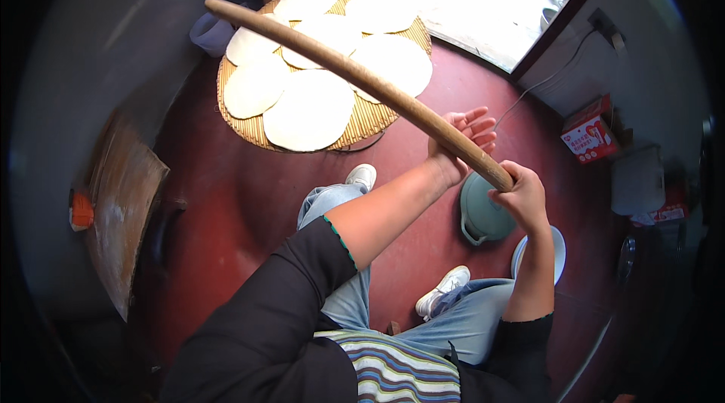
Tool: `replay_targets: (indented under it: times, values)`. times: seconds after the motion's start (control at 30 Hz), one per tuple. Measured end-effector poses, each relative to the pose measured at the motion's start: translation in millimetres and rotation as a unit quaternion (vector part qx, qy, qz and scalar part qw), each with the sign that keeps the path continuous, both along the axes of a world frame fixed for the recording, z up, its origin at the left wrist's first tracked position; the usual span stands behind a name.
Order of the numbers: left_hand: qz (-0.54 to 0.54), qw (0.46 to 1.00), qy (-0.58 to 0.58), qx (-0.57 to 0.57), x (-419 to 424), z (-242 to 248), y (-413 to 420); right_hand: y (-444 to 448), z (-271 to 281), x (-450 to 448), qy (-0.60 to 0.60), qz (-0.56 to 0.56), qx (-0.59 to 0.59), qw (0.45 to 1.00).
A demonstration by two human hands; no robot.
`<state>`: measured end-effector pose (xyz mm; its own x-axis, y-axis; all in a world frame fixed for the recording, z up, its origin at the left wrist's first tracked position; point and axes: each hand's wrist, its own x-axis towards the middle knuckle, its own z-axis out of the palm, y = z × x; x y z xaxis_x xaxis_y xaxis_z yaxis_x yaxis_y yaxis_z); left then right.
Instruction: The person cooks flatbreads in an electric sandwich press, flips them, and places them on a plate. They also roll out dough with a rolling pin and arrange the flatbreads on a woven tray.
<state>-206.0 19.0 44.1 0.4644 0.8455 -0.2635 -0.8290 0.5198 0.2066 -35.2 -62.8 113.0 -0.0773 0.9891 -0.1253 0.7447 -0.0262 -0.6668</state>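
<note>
A long wooden rolling pin (351, 70) slants across the view, its far end raised over the flatbreads. My right hand (524, 190) grips its near end. My left hand (450, 165) is crossed by the pin, palm up with fingers loosely spread and not wrapped round the wood; whether the palm bears its weight cannot be told. Beyond the hands, several pale, round flatbreads or dough sheets (308, 111) lie on a round mat of woven stalks (371, 122), some overlapping. Sunlight washes out their surface.
A green lidded basin (484, 213) sits on the red floor (255, 244) below my hands, near a white basin (558, 250). A wooden board (122, 216) stands at left. Right are a red-and-white carton (589, 134) and a power cable (546, 83). A sunlit doorway (470, 1) opens ahead.
</note>
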Motion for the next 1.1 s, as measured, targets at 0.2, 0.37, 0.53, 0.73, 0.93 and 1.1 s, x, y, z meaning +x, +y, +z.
replay_targets:
  times: [0.2, 0.37, 0.53, 0.73, 0.93, 1.1]
  values:
    - [-0.013, 0.995, -0.053, 0.079, 0, 16, 17, 1, -28, -10, 0.219, -0.081, -0.078, 0.969]
    - [-0.008, 0.995, 0.061, 0.083, 8, 14, 18, -18, -48, -50, 0.389, -0.136, -0.098, 0.906]
    - [-0.082, 0.945, 0.254, 0.189, 9, 15, 6, -36, -43, -84, 0.506, -0.147, -0.116, 0.842]
    - [-0.109, 0.924, 0.308, 0.198, 17, 12, -1, -32, -64, -55, 0.248, -0.021, -0.052, 0.967]
    - [-0.052, 0.897, 0.376, 0.227, 26, 10, -11, -39, -58, -39, 0.299, 0.006, -0.121, 0.946]
    - [-0.039, 0.867, 0.417, 0.269, 24, 25, -24, -46, -66, -24, 0.304, 0.066, -0.130, 0.941]
